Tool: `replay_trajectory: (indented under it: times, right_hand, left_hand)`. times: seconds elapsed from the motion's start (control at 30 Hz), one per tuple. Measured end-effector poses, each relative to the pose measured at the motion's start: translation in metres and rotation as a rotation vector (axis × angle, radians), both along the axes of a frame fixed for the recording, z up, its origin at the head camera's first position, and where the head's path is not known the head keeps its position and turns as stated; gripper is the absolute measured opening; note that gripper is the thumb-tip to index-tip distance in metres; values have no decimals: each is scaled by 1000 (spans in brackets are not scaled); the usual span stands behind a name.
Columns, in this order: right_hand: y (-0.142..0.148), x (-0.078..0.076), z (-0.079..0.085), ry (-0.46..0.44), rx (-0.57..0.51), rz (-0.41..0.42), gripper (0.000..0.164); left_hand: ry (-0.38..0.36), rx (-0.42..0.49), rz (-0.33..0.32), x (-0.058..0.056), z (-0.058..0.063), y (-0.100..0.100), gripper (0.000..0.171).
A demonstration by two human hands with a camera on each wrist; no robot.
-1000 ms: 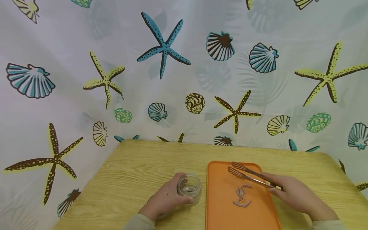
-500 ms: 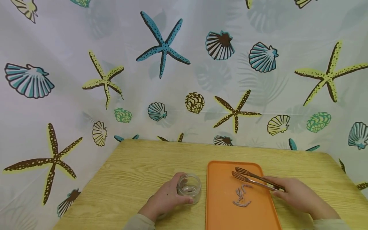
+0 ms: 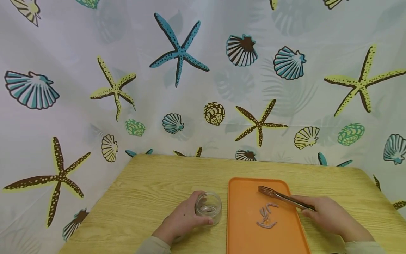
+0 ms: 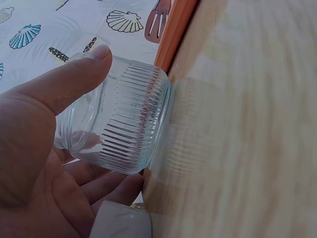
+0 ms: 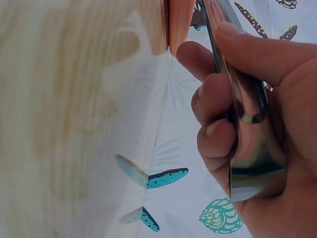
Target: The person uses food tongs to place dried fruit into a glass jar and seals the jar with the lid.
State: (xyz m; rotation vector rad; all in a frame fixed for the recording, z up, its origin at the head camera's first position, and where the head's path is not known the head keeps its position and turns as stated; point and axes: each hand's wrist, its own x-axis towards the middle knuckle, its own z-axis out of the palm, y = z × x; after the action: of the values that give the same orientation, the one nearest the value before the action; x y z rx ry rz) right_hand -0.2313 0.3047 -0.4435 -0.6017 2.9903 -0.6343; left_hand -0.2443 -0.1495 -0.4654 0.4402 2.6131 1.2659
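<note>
A clear ribbed glass jar [image 3: 208,209] stands mouth up on the table. My left hand [image 3: 185,216] grips it from the left side; in the left wrist view the thumb lies along the jar near its mouth, fingers on the far side. Metal tongs [image 3: 282,197] with slotted, brownish ends are held in my right hand [image 3: 326,216], fingers wrapped around the handles [image 5: 252,129] in the right wrist view. Their tips are pressed together over the far part of an orange tray [image 3: 242,240]. Several greyish-brown worm-like pieces [image 3: 265,224] lie on the tray, just nearer than the tongs.
The wooden table [image 3: 152,187] carries the tray to the right of the jar. Behind it hangs a white curtain [image 3: 196,88] printed with starfish and shells. A pale rounded thing [image 4: 121,220] shows beneath the left hand in the left wrist view.
The tongs have drawn back slightly to the right and toward me, and their spread arms have come together. The left hand and jar have stayed in place.
</note>
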Motion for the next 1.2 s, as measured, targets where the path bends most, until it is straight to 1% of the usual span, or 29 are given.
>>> replay_trajectory:
  times: [0.57,0.73,0.97,1.07,1.2]
  right_hand:
    - [-2,0,4,33,11,11,47]
    - [-4,2,5,29,9,15,48]
    - [-9,5,10,-30,-85,45,47]
    - [-12,6,13,-26,-93,65,47]
    - [-19,6,17,1,-90,96,46]
  left_hand:
    - [-3,-6,5,1,0,0,92]
    - [-2,-9,5,0,-1,0,92]
    - [-12,-2,-3,0,-1,1,92]
    - [-13,-6,0,0,0,1,92]
    - [-2,-12,5,0,0,1,93]
